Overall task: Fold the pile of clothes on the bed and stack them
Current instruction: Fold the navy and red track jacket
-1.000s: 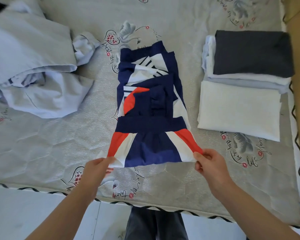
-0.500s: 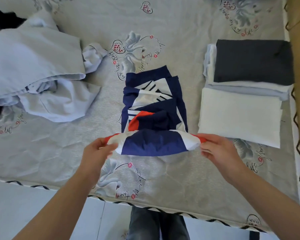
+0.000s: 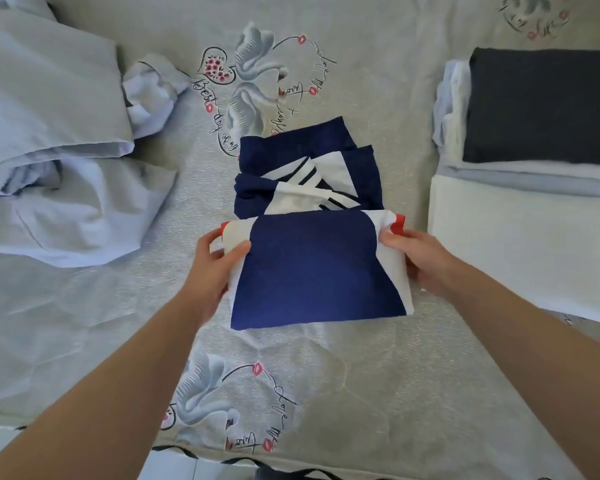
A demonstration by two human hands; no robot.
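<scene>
- Currently the navy, white and red garment (image 3: 312, 258) is being folded mid-bed (image 3: 361, 375), between the unfolded pile (image 3: 56, 140) and the folded stack (image 3: 534, 174).
- Lifted edge should be carried level and laid square on the far half.
- Left hand (image 3: 212, 268) and right hand (image 3: 420, 258) are each pinching a side edge, thumbs on top.

On the bed sheet (image 3: 378, 81) in front of me, cursive script curls round the printed swans (image 3: 253, 81): at about eleven o'clock from the garment I can read "Best day"; the rest of that lettering, and the script at six o'clock, is too looped to make out.
</scene>
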